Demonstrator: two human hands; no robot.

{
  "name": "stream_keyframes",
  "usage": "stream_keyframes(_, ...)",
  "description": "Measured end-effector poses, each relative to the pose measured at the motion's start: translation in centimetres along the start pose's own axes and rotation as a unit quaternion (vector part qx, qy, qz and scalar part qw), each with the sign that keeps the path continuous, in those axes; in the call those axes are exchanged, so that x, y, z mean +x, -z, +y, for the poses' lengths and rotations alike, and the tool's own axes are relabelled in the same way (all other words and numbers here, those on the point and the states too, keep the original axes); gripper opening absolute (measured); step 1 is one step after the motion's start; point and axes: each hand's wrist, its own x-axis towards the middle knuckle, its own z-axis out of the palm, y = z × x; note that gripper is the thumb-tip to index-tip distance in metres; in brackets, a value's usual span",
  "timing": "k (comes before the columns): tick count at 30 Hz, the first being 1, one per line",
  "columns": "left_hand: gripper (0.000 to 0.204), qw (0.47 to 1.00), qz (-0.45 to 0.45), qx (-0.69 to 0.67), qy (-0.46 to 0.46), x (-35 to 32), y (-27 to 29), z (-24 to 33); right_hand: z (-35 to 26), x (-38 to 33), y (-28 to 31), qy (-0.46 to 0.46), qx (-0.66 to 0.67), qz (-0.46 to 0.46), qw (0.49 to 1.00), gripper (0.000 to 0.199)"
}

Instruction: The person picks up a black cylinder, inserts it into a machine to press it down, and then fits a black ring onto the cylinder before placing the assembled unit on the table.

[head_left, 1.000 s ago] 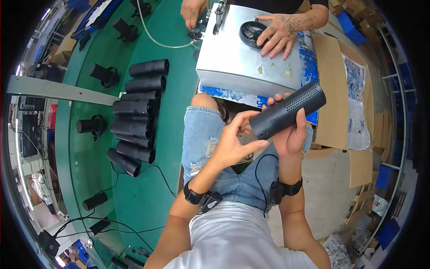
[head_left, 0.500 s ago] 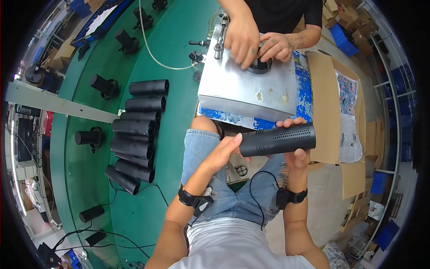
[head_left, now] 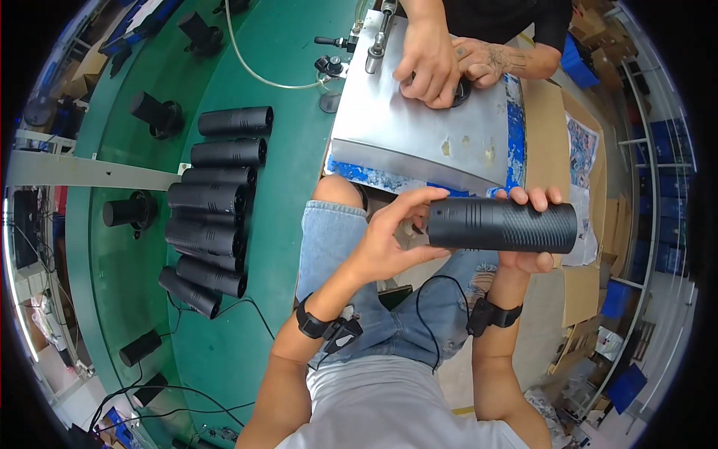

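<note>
1. Since half a second back: black ribbed cylinder [head_left: 502,224] levelled out from a slight tilt, now horizontal above the lap; co-worker's hands shifted a little on the metal plate [head_left: 419,142].
2. Right hand [head_left: 527,232] wrapped round the cylinder's right half from behind and below, fingertips showing over the top edge. Firm full grasp, holding the cylinder.
3. Left hand [head_left: 393,239] at the cylinder's left end, thumb and forefinger spread in a narrow pinch about the end face; touching the rim, not carrying weight so far as can be judged.
4. Long axis running left to right, parallel to the near edge of the metal plate. Left end nearer the left hand; right end well covered by the right.
5. Cylinder just below the plate's near edge, apart from it, over the denim knees.
6. Left of the cylinder, well apart: row of like black cylinders [head_left: 213,224] lying on the green table [head_left: 292,150].
7. Beyond the cylinder: co-worker's two hands [head_left: 441,63] pressing a small dark part on the plate.
8. Open room: free space below and left of the cylinder; plate edge close above, cardboard [head_left: 546,112] close on the right.
</note>
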Motion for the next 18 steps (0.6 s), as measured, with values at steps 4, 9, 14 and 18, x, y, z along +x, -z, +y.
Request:
stream_keyframes(4,0.075,0.994,-0.004,0.098,-0.054,0.9,0.7,-0.6,-0.5,0.6,-0.1,-0.015,-0.035,-0.007,0.999,0.073)
stream_keyframes(9,0.070,0.993,-0.036,0.109,0.039,1.8,2.7,-2.7,-1.2,5.4,-0.3,-0.011,-0.285,0.048,0.957,0.061)
stream_keyframes(14,0.047,0.976,-0.098,0.138,0.134,0.6,3.9,-5.9,-1.4,12.3,2.1,0.053,-0.392,0.033,0.918,0.051)
stream_keyframes(18,0.034,0.962,-0.128,0.160,0.180,1.7,4.1,-6.7,2.8,16.8,4.2,0.065,-0.415,0.053,0.906,0.044)
